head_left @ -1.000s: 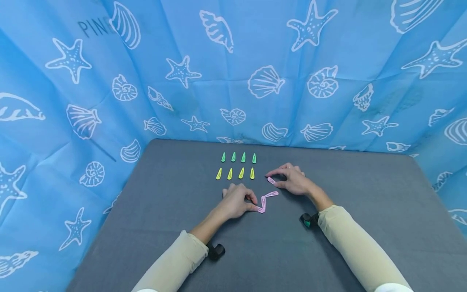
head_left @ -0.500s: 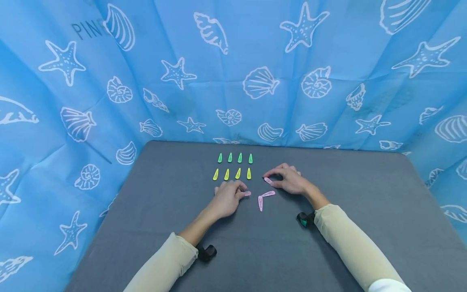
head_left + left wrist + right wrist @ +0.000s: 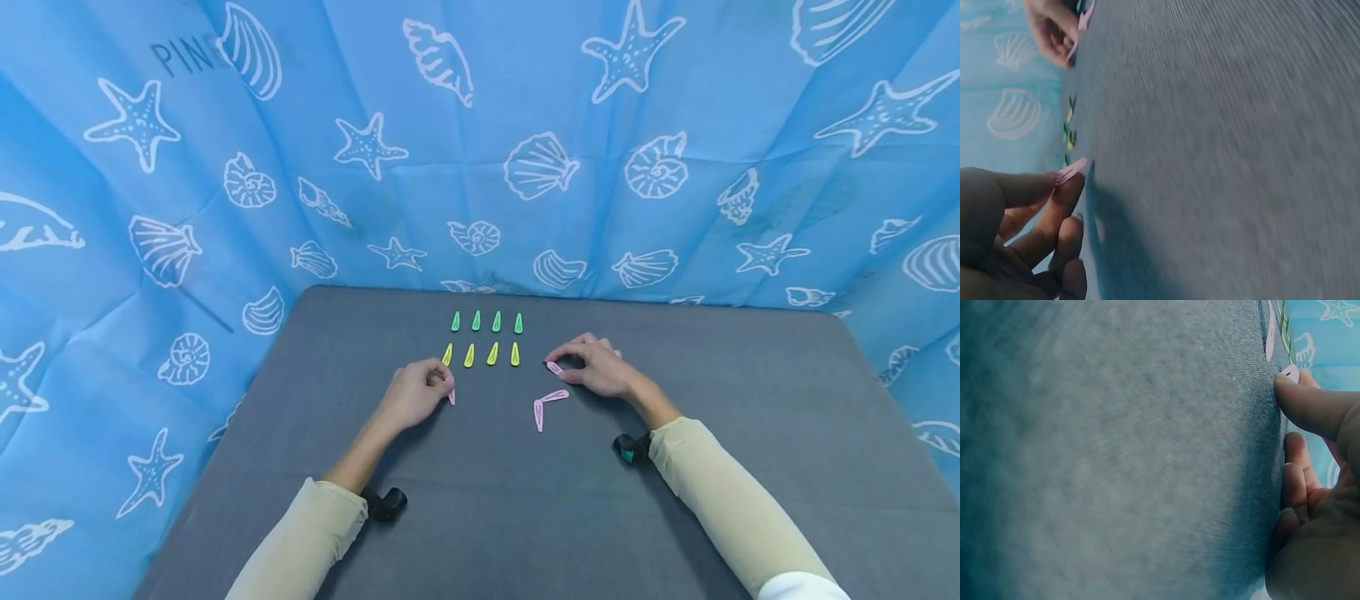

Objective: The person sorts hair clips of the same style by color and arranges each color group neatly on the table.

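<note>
While one pink clip (image 3: 452,397) is pinched, in the head view, by the left hand (image 3: 415,393) near the yellow clips (image 3: 492,354), another pink clip (image 3: 554,367) is gripped by the right hand (image 3: 602,369). From the left wrist, fingers (image 3: 1029,189) are seen clamped on the first; from the right wrist, on the second.

tbl (image 3: 570,500): far clips (image 3: 497,322) bhnd nr clips (image 3: 492,353) | L grip (image 3: 411,393) frnt-L nr clips | R grip (image 3: 602,369) R-bhnd clip pair (image 3: 538,415)
</note>
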The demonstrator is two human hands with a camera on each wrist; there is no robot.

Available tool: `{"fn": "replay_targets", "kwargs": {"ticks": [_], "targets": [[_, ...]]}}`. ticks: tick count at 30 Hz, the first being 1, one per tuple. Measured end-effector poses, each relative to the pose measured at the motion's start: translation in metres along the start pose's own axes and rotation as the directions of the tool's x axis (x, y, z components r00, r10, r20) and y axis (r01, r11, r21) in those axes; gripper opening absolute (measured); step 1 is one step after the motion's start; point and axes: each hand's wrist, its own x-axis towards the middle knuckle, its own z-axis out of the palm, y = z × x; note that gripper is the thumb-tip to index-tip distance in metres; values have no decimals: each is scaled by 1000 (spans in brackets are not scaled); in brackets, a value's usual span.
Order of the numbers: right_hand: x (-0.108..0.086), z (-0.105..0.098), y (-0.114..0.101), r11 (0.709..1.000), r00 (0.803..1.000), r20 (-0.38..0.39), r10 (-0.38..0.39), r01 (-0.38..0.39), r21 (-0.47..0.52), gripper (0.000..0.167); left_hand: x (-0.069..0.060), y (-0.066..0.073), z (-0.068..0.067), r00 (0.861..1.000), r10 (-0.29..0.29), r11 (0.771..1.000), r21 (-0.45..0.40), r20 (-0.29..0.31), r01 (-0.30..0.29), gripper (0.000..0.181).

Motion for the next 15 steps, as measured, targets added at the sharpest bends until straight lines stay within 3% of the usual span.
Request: {"fn": "replay_targets", "kwargs": {"ticks": [8, 15], "targets": [[0, 0, 2, 1000, 1000, 7, 10, -10, 1, 30, -2, -18, -7, 999, -16, 1000, -9, -50, 16, 9], [0, 0, 3, 1000, 1000, 11, 28, -28, -5, 30, -3, -19, -13, 996, -56, 996, 65, -74, 61, 4]]}}
